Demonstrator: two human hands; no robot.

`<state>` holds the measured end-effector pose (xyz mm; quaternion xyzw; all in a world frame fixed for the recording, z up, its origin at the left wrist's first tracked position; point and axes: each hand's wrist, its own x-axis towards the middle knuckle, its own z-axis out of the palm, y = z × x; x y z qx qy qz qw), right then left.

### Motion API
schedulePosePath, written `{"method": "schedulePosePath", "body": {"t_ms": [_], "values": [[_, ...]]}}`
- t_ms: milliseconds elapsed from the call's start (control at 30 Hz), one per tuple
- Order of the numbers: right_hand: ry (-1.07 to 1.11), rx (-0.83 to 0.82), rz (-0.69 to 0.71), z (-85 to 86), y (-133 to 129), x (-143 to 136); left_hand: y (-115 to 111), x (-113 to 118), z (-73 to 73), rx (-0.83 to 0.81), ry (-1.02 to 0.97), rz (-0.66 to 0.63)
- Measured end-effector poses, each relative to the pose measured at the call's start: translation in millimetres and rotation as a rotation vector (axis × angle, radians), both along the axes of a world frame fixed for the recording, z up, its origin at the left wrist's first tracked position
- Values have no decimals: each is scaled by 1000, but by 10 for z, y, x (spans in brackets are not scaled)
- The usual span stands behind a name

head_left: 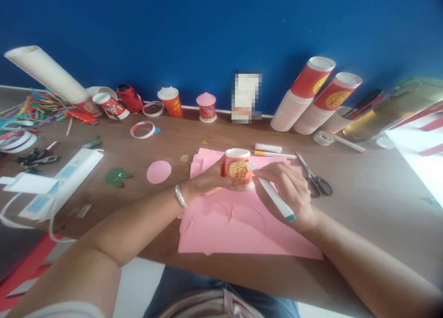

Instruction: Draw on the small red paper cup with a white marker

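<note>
A red paper cup [238, 170] with a yellow emblem and a white rim stands upright over the pink paper [221, 230]. My left hand [212, 175] is closed around the cup's left side, some fingers hidden behind it. In my right hand [289, 184] is a white marker [275, 195] with a green end, slanted so that its tip meets the cup's upper right side. The fingers pinch it close to the tip. Just beyond the cup lie a glue stick [268, 148] and an orange-and-white marker [275, 155].
Scissors [314, 177] lie to the right. On the left are a pink paper circle [158, 172], a green cut-out [117, 177] and a power strip [65, 179]. Tall cup stacks [304, 94] and a small cup with a pink cone roof [206, 108] stand along the blue wall.
</note>
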<state>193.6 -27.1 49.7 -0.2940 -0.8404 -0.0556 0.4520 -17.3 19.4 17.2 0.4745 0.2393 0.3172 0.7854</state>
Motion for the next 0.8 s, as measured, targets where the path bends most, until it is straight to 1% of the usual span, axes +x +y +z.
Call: {"method": "schedulePosePath", "body": {"t_ms": [133,400,633,800], "values": [[19,-14,-4,-4,-6,-7,-1,-14,-28,-11,-4,7],[24,-32,29,-27,-9,4,13,-44,-128,-31,-9,13],[13,-53,36,-45,-28,1,15,-53,-129,30,9,2],[4,-59,38,-28,-47,-16,24,-47,-134,20,30,40]]}}
